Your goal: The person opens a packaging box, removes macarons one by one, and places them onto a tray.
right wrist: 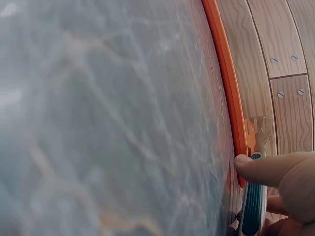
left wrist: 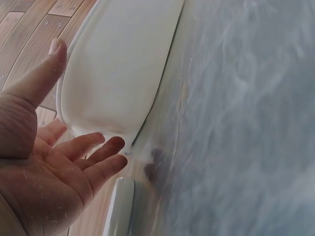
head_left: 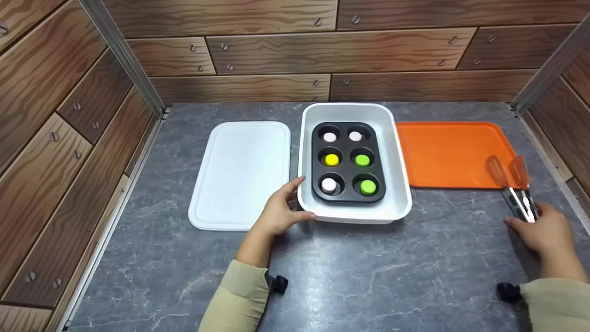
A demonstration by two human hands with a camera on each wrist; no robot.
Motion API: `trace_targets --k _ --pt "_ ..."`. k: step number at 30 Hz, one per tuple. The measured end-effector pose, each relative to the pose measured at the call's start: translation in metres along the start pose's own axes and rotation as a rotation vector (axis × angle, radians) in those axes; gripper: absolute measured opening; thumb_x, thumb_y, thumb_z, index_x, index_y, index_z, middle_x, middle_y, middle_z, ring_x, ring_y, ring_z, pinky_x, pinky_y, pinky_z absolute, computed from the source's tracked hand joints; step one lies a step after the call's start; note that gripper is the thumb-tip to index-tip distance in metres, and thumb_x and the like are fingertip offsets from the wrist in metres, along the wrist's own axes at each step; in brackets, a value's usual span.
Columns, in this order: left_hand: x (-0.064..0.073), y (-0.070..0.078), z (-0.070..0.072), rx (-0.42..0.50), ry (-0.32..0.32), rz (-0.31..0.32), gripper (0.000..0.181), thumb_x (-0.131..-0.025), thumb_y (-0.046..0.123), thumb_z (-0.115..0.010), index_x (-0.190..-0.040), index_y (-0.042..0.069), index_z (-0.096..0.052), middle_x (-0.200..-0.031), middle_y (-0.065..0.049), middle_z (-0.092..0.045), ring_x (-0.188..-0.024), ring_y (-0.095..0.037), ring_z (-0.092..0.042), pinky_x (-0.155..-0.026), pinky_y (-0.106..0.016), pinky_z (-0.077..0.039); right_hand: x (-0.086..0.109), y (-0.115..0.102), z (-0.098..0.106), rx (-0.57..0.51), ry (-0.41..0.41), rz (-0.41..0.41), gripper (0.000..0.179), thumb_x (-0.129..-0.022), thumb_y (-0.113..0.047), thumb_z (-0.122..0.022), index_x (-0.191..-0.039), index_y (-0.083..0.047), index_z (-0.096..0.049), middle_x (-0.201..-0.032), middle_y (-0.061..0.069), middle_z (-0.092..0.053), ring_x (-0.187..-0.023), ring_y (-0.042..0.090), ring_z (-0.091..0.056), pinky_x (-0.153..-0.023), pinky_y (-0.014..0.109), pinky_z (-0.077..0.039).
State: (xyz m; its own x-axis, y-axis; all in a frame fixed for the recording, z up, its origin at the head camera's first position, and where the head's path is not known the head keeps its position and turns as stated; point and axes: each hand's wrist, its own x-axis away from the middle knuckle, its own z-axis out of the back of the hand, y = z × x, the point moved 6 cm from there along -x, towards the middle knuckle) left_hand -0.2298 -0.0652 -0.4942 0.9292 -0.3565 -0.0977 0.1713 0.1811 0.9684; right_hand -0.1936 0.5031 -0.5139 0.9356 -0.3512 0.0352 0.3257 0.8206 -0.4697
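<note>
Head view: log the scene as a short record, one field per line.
Left hand: thumb and fingers apart, at the near left corner of the white bin
Right hand: holds tongs, their orange heads at the near right corner of the orange tray
Inside bin: black muffin tin, six cups
Far row: two whitish pieces
Middle row: yellow piece left, green piece right
Near row: whitish piece left, green piece right
Left of bin: white flat board
Right of bin: orange tray
Surface: grey marbled tabletop
</note>
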Motion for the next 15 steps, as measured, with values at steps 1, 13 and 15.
trace_targets --k 1,13,15 --pt "-0.003 -0.008 -0.002 0.014 0.024 0.014 0.093 -0.08 -0.003 -0.09 -0.158 -0.008 -0.039 -0.154 -0.03 -0.05 -0.132 -0.047 -0.058 -0.106 -0.051 -0.055 -0.006 0.009 -0.001 0.001 -0.033 0.005 0.078 -0.1 -0.028 -0.07 -0.143 0.026 -0.033 -0.127 0.051 -0.045 -0.106 0.064 -0.051 -0.088 0.071 -0.045" --pt "-0.006 -0.035 -0.003 0.204 0.028 0.038 0.095 -0.081 -0.01 -0.086 -0.161 -0.004 -0.037 -0.161 -0.031 -0.041 -0.133 -0.046 -0.058 -0.103 -0.044 -0.057 -0.007 0.014 0.002 -0.023 -0.036 -0.005 0.063 -0.102 -0.016 -0.063 -0.142 0.025 -0.038 -0.127 0.05 -0.047 -0.108 0.062 -0.052 -0.089 0.07 -0.044" --pt "-0.006 -0.035 -0.003 0.214 0.025 0.033 0.094 -0.081 -0.012 -0.085 -0.161 -0.005 -0.037 -0.161 -0.031 -0.041 -0.133 -0.047 -0.058 -0.103 -0.044 -0.057 -0.008 0.014 0.003 -0.028 -0.03 -0.011 0.062 -0.101 -0.014 -0.064 -0.142 0.025 -0.038 -0.128 0.05 -0.047 -0.108 0.062 -0.052 -0.09 0.07 -0.044"
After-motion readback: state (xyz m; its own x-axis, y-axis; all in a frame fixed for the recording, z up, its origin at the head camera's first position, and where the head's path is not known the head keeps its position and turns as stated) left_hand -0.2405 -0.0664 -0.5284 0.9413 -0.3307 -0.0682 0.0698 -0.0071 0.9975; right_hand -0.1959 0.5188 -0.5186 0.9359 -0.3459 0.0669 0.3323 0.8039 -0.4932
